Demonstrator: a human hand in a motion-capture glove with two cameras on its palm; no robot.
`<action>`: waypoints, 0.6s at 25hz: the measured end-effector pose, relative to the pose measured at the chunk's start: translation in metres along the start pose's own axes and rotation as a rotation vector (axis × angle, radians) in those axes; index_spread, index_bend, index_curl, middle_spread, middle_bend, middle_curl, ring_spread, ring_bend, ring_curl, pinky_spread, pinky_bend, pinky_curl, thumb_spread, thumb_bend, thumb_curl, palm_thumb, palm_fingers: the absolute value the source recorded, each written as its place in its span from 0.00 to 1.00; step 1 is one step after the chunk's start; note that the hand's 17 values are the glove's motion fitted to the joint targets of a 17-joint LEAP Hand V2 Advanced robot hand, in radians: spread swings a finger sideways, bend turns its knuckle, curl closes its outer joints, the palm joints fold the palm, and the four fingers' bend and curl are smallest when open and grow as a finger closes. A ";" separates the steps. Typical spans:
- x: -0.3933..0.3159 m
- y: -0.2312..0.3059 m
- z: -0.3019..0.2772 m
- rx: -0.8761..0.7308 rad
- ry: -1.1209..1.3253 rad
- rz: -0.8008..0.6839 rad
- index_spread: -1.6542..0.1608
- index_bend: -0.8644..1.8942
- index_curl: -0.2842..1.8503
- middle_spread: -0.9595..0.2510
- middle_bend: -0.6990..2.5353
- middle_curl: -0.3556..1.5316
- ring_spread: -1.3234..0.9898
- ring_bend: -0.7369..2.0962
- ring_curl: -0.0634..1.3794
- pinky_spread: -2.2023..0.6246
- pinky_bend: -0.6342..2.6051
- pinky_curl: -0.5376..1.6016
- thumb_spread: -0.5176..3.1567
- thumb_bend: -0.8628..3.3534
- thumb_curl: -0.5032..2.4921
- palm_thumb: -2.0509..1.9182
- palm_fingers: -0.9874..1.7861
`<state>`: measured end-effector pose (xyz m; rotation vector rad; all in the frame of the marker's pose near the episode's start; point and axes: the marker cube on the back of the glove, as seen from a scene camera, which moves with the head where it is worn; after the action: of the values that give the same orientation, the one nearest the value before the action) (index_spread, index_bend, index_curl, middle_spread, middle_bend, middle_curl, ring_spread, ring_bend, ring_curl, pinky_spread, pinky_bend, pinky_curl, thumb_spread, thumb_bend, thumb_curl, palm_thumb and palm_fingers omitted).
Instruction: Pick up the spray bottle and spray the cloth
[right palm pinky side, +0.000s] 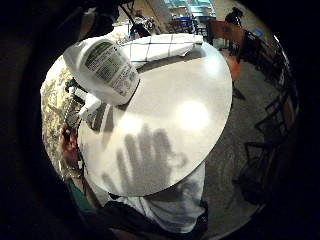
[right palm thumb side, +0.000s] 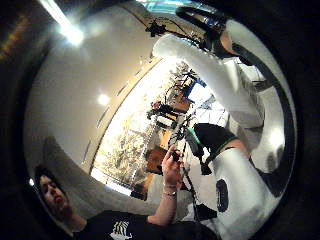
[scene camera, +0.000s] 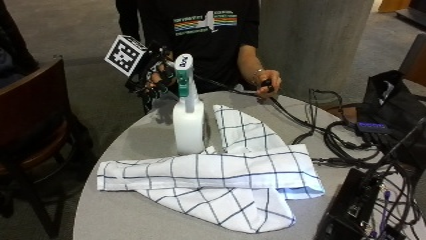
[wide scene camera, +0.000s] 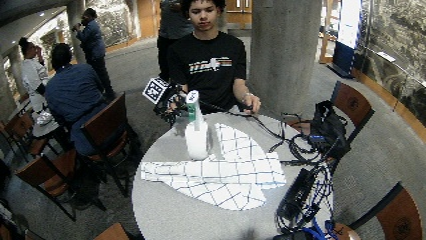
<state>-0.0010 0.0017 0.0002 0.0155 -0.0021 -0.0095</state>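
The gloved right hand hovers just behind the spray bottle's head, apart from it; its shadow on the worktop shows spread fingers, holding nothing. The spray bottle stands upright near the worktop's far edge, its base touching the cloth. The bottle appears to be rigid white plastic, smooth and possibly slippery; fill level cannot be told. Take hold at the narrow neck below the green trigger head, index finger on the trigger. The checked cloth is soft, folded, and lies spread in front.
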 end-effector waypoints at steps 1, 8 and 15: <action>0.000 0.001 0.000 0.002 0.001 -0.001 0.82 0.41 0.17 0.78 0.33 0.24 0.57 0.37 0.10 0.82 0.27 0.28 0.24 0.28 0.21 0.65 0.61; 0.000 0.007 0.002 0.001 0.019 -0.010 0.76 0.39 0.23 0.78 0.33 0.28 0.58 0.37 0.17 0.85 0.27 0.33 0.33 0.28 0.22 0.67 0.59; 0.000 0.001 0.006 0.016 0.021 -0.008 0.74 0.38 0.25 0.79 0.32 0.31 0.58 0.37 0.19 0.86 0.26 0.35 0.37 0.27 0.24 0.68 0.58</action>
<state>-0.0012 0.0028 0.0064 0.0313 0.0188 -0.0178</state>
